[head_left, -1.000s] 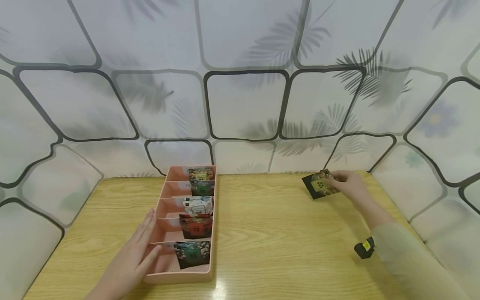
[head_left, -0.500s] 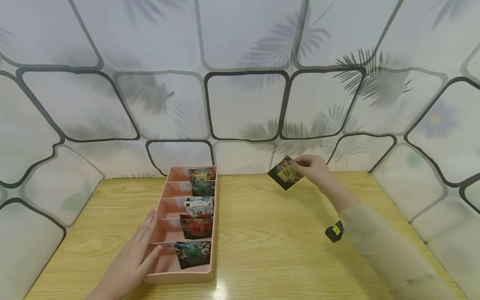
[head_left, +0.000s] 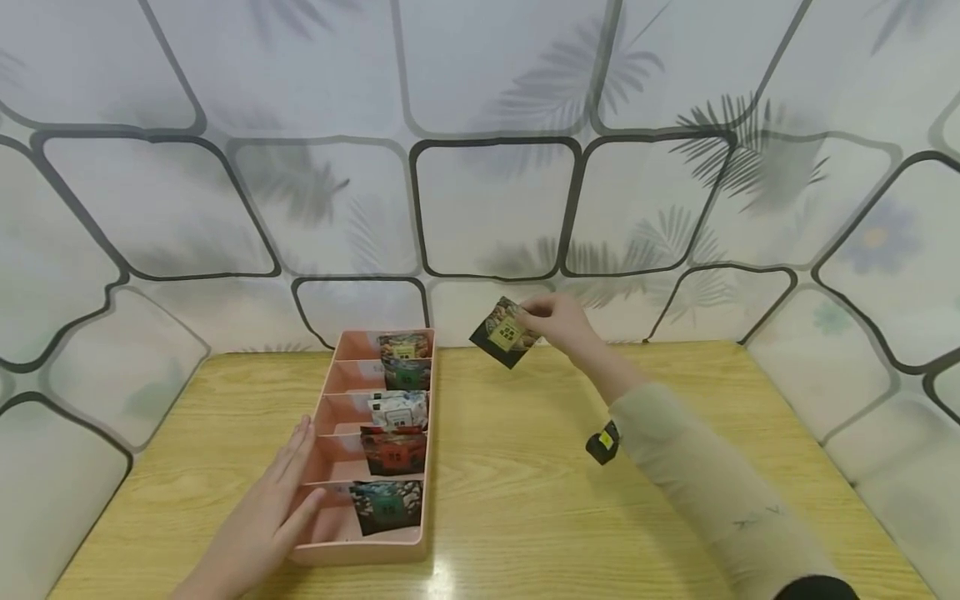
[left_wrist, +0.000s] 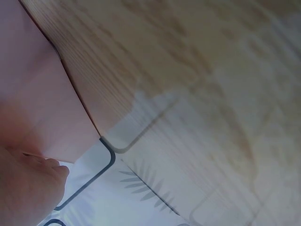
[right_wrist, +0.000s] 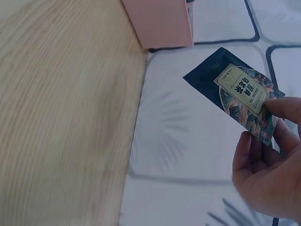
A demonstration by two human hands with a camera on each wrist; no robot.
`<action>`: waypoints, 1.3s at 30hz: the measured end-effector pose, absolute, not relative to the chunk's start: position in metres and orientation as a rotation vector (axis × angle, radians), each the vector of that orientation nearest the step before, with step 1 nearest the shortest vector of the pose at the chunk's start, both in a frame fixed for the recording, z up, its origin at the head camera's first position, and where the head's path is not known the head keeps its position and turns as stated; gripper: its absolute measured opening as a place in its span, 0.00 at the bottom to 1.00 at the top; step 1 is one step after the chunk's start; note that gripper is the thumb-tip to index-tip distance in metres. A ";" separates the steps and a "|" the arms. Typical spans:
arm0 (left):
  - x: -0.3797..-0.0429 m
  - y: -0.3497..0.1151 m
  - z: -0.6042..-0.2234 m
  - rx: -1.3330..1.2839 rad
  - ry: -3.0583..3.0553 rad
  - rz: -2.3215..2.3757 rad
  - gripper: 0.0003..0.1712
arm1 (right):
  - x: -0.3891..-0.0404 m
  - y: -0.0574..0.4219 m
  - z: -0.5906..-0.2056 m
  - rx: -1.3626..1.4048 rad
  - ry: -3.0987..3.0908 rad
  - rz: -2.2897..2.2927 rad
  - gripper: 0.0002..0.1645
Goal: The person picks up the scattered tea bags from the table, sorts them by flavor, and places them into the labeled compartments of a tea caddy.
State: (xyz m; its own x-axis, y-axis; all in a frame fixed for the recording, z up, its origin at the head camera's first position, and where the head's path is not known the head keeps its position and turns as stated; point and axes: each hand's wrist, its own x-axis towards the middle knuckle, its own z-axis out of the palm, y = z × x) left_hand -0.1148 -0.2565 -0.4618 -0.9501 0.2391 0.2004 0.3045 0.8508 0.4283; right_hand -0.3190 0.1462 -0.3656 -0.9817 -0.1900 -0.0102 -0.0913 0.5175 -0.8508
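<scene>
Between thumb and fingers my right hand (head_left: 564, 325) pinches a dark tea sachet (head_left: 502, 335) by one edge, raised over the far part of the table, right of the tray. In the right wrist view its yellow label (right_wrist: 241, 89) reads oolong tea. My left hand (head_left: 255, 512) lies along the left side of a pink divided tray (head_left: 358, 553), fingers straight and thumb over the rim. The left wrist view shows that hand's fingers (left_wrist: 35, 186) against the tray's outer wall (left_wrist: 42, 103).
Tea sachets stand in the tray's compartments: a yellow-labelled one (head_left: 405, 346) at the far end, then dark green (head_left: 407, 375), white (head_left: 400, 410), red (head_left: 393, 452) and a green-labelled one (head_left: 387, 506) nearest. A patterned backdrop (head_left: 495, 208) rises behind the wooden table (head_left: 517, 492).
My right hand has carried the tea sachet leftward and upward from the table's right side toward the tray. The left hand and tray have stayed in place.
</scene>
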 end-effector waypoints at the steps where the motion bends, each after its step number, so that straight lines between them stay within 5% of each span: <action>1: -0.115 -0.257 -0.462 -0.428 -2.886 -0.700 0.45 | -0.320 0.141 -0.366 -0.265 2.650 -1.481 0.22; 39: -0.115 -0.254 -0.461 -0.407 -2.917 -0.692 0.46 | -0.326 0.005 -0.384 -0.610 2.764 -1.569 0.13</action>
